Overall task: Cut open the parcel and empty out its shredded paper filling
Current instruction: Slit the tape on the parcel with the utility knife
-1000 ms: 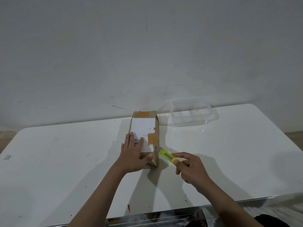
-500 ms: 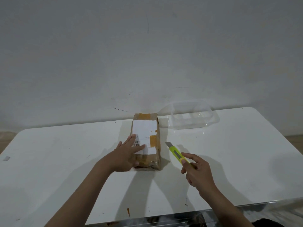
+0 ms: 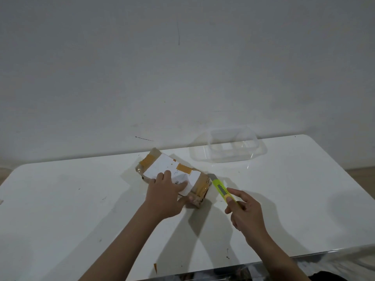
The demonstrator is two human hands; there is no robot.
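A brown cardboard parcel (image 3: pixel 172 175) is seen lying flat on the white table (image 3: pixel 60 199), turned so that its long axis runs from ten o'clock to four o'clock. A white label and orange tape patches are carried on its top face. The left hand (image 3: pixel 165 196) is laid on the near half of the parcel, fingers spread over the label and pointing toward one o'clock, while the thumb is hooked round the parcel's near end at about four o'clock of the palm; the parcel is thus gripped from above.

A yellow-green box cutter (image 3: pixel 221 189) is clenched in the right hand (image 3: pixel 246 214), the thumb pressed on its slider and the index finger stretched out above the handle. The blade is pointed toward eleven o'clock, and its tip is found just beside the parcel's right end, at three o'clock of the left hand; whether the tip touches the cardboard cannot be told.

A clear plastic tub (image 3: pixel 229 147) is set at the table's far edge, at one o'clock of the parcel.
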